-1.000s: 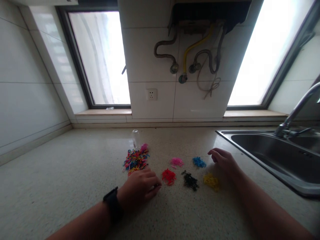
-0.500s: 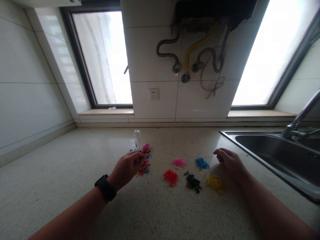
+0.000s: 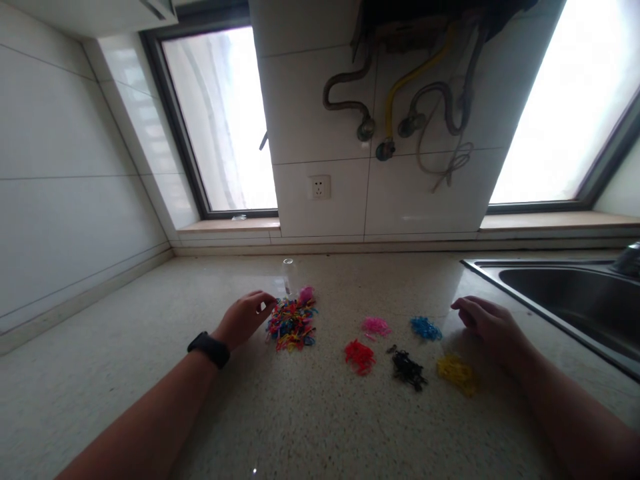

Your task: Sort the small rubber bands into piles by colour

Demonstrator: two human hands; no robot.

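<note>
Held left hand nearly pinched together at left edge of mixed band pile on countertop; could not tell if gripping any. Rested half-curled right hand near blue pile, with hold unseen. Risked scattering bands through snagging tangle.

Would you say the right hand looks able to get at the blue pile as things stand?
Yes, most likely: the right hand is just beside the blue pile, nothing visible stands between them, and the yellow pile lies nearer the person.
</note>
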